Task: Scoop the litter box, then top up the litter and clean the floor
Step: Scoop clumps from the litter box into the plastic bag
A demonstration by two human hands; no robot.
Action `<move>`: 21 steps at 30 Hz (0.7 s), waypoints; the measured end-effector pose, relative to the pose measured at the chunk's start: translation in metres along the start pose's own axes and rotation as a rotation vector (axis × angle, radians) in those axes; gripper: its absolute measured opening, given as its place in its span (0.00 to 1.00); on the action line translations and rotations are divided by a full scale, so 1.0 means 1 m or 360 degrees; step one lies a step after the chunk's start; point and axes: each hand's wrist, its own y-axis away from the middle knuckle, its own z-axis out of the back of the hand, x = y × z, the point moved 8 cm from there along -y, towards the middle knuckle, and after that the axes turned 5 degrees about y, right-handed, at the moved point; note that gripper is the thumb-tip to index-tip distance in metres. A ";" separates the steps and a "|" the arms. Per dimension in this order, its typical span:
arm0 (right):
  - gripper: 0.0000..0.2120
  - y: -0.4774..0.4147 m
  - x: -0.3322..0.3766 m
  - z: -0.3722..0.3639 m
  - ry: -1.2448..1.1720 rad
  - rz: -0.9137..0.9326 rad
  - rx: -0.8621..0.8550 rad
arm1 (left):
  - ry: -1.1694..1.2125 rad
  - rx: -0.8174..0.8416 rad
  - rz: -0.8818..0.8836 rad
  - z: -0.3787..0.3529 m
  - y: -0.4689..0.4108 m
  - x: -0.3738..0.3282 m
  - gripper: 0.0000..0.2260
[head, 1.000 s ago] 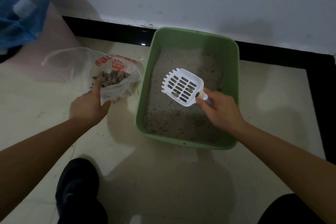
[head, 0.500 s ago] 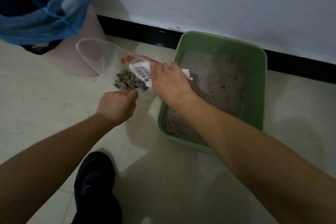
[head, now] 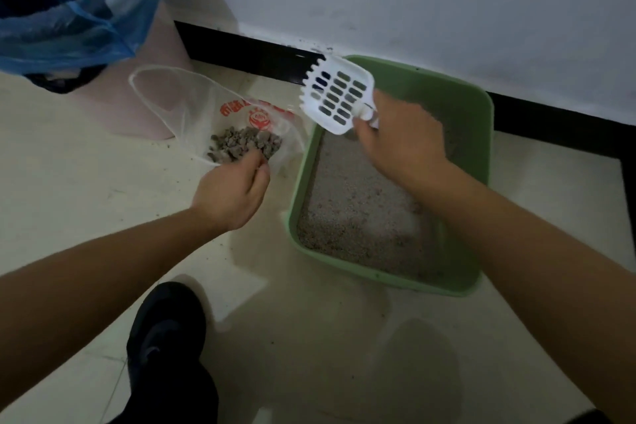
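The white scoop (head: 335, 98) hangs tilted in the upper middle of the frame, over the upper left corner of the green litter box (head: 378, 277). Its slots show only the dark skirting and the green wall through them, so it looks empty. The step in hand, as I judge it, is another pass through the litter (head: 358, 210).

To do it well, lower the toothed edge into the grey bed at a shallow angle and push along the bottom. Lift slowly and shake sideways over the box so loose grains fall through the slots. Carry the load low and level across the rim to the bag, because specks already dot the floor (head: 86, 182) around it.

The right hand (head: 402, 144) grips the scoop's short handle, and its fingers (head: 364, 129) are curled tight around it just below the slotted head. Most of the handle is hidden inside the fist.

The left hand (head: 229, 193), at centre left, pinches the near edge of the clear plastic bag (head: 192, 103) with its fingers (head: 256, 162) closed on the film, holding the mouth open. The grey clumps (head: 241, 144) lie in a heap just above those fingers. The bag sits just beside the box's left wall, so the transfer is short. Keep that mouth wide and facing the scoop.
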 end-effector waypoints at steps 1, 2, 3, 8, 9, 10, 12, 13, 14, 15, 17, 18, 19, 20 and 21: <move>0.16 0.005 -0.011 0.002 0.0028 -0.0025 0.0062 | 0.0137 0.0079 0.0071 -0.006 -0.003 -0.004 0.17; 0.16 0.012 -0.021 0.002 0.0088 -0.0032 0.0116 | 0.0302 0.0185 0.0167 -0.016 -0.004 -0.007 0.19; 0.15 0.020 -0.028 -0.001 0.0192 -0.0025 0.0177 | 0.0484 0.0298 0.0273 -0.026 -0.004 -0.009 0.20; 0.13 0.055 -0.021 -0.040 0.0604 0.0189 0.0480 | 0.0660 0.0340 0.0380 -0.050 -0.002 -0.022 0.24; 0.18 0.063 -0.011 -0.047 0.0639 0.0299 0.0475 | 0.0649 0.0300 0.0403 -0.052 -0.003 -0.022 0.24; 0.21 0.070 0.000 -0.053 0.0676 0.0413 0.0458 | 0.0656 0.0277 0.0430 -0.055 -0.003 -0.021 0.24; 0.24 0.086 0.013 -0.060 0.0712 0.0606 0.0456 | 0.0674 0.0273 0.0476 -0.059 -0.001 -0.020 0.25; 0.25 0.094 0.015 -0.061 0.0743 0.0707 0.0473 | 0.0674 0.0274 0.0491 -0.060 -0.001 -0.020 0.26; 0.25 0.101 0.013 -0.059 0.0784 0.0806 0.0503 | 0.0661 0.0271 0.0494 -0.060 -0.002 -0.021 0.27; 0.25 0.107 0.007 -0.055 0.0825 0.0882 0.0541 | 0.0625 0.0259 0.0482 -0.059 -0.003 -0.022 0.28; 0.25 0.112 -0.011 -0.039 0.0879 0.0893 0.0600 | 0.0517 0.0228 0.0427 -0.057 -0.007 -0.026 0.27; 0.25 0.110 -0.023 -0.029 0.0887 0.0815 0.0626 | 0.0462 0.0218 0.0400 -0.058 -0.008 -0.028 0.26; 0.27 0.105 -0.034 -0.016 0.0891 0.0698 0.0613 | 0.0407 0.0206 0.0384 -0.060 -0.009 -0.030 0.25; 0.28 0.097 -0.046 -0.003 0.0921 0.0555 0.0553 | 0.0351 0.0190 0.0390 -0.062 -0.009 -0.031 0.23; 0.29 0.087 -0.060 0.007 0.0986 0.0397 0.0478 | 0.0302 0.0170 0.0407 -0.063 -0.009 -0.031 0.22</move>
